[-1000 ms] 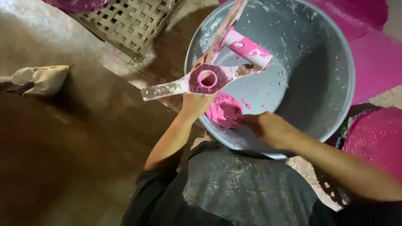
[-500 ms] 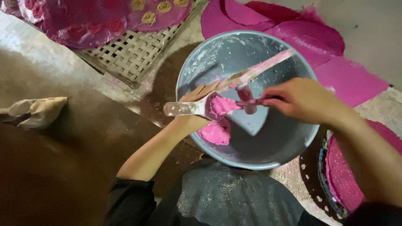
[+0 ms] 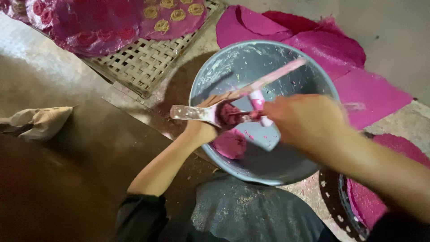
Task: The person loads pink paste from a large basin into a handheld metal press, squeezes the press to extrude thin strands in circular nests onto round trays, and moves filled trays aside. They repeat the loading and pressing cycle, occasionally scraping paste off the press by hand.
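Gripping a press (image 3: 210, 113) over the basin (image 3: 309, 67), the left hand (image 3: 201, 130) is closing round it. The right hand (image 3: 304, 121) is pinching a pink stick (image 3: 246, 117) against pink dough (image 3: 229, 113).

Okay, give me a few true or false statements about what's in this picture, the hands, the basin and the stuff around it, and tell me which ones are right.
1. The left hand holds a long-handled mould over the grey basin. True.
2. The basin is full of clear water. False: it holds a lump of pink dough and pale smears.
3. The right hand is at the mould's pink-filled cup. True.
4. A woven bamboo tray lies beyond the basin, at upper left. True.
5. The flat sheets beside the basin are green. False: they are pink.
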### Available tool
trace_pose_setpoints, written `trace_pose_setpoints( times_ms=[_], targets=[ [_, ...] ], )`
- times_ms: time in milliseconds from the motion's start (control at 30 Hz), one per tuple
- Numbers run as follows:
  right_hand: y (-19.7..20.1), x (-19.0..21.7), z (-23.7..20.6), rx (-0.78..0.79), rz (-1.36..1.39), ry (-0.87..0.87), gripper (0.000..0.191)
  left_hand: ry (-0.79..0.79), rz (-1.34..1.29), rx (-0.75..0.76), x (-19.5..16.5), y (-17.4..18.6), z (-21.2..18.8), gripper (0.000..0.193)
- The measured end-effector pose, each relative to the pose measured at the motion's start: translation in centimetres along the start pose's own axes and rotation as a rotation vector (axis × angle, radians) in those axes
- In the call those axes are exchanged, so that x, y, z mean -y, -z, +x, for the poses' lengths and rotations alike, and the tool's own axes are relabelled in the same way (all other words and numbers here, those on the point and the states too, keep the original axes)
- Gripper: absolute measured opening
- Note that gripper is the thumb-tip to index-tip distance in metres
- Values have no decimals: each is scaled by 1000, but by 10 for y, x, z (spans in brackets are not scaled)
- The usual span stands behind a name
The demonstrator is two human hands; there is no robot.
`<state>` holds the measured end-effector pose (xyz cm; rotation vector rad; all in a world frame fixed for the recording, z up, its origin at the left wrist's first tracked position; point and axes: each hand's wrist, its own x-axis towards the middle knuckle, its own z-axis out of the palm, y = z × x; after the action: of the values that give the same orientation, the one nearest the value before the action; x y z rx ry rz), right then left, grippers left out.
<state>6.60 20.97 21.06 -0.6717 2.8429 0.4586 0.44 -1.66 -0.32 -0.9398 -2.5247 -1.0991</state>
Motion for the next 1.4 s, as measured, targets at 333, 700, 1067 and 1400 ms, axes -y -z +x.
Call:
trace_pose_setpoints(
  times_ms=[333, 700, 1067, 1400],
  targets=[
    [-55, 4, -6, -247, 398, -104, 32, 188, -24, -144, -7, 7, 5, 63],
    [-150, 38, 12, -246, 1265, -73, 43, 52, 143, -359, 10, 5, 22, 57],
    [-139, 30, 26, -261, 1048, -162, 34, 100, 153, -310, 11, 7, 23, 83],
    [-82, 3, 59, 174, 115, 115, 27, -94, 47, -122, -3, -21, 9, 75]
  ],
)
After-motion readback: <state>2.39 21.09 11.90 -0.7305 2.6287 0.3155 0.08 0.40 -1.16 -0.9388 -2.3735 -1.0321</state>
